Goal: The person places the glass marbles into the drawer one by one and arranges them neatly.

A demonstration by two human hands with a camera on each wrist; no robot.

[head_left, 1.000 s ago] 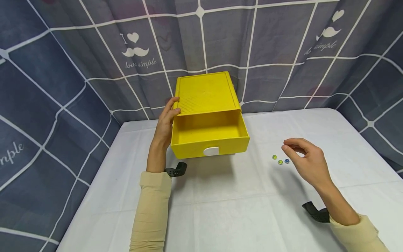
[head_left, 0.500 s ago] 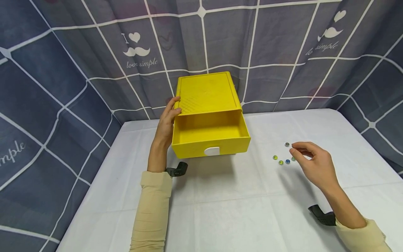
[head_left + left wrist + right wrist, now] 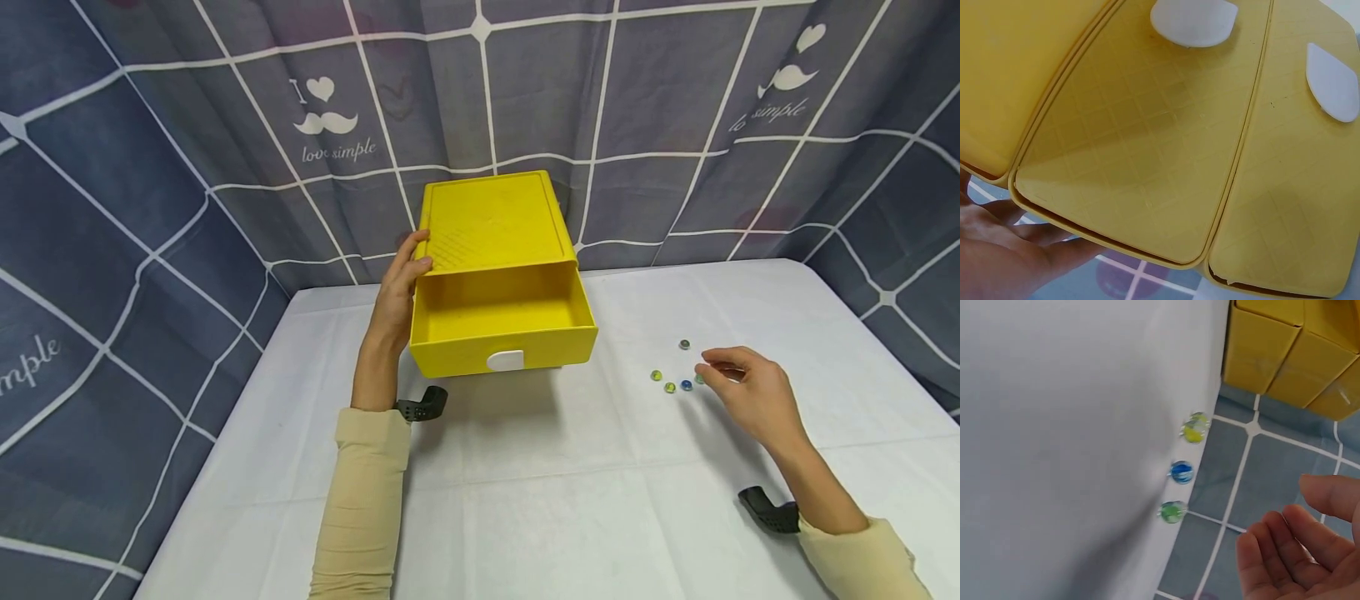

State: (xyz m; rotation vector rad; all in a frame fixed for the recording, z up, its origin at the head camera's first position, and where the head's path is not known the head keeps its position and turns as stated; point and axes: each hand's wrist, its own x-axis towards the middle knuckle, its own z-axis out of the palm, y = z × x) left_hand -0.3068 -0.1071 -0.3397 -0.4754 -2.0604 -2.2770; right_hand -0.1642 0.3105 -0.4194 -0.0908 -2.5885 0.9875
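Observation:
A yellow drawer cabinet [image 3: 491,218] stands at the back of the table with its top drawer [image 3: 504,343] pulled out, bare inside. My left hand [image 3: 393,304] rests against the cabinet's left side, fingertips at the top edge; the left wrist view shows its fingers fairly straight along the side. My right hand [image 3: 753,392] hovers at the right over glass marbles, thumb and fingers apart with nothing between them. Below its fingertips lies a green marble [image 3: 700,378], partly covered. Beside it are a blue marble [image 3: 686,385] and two yellow-green marbles [image 3: 670,387]. A greyish marble [image 3: 684,344] lies farther back.
A white cloth [image 3: 525,517] covers the table. Dark checked curtains [image 3: 645,100] hang behind and at both sides. Two lower drawers [image 3: 1129,125] with white handles [image 3: 1194,22] are closed in the left wrist view. A black camera mount sits on each wrist.
My right hand has moved to the right and slightly nearer, bringing the greyish and green marbles into view. My left hand and the cabinet have stayed in place.

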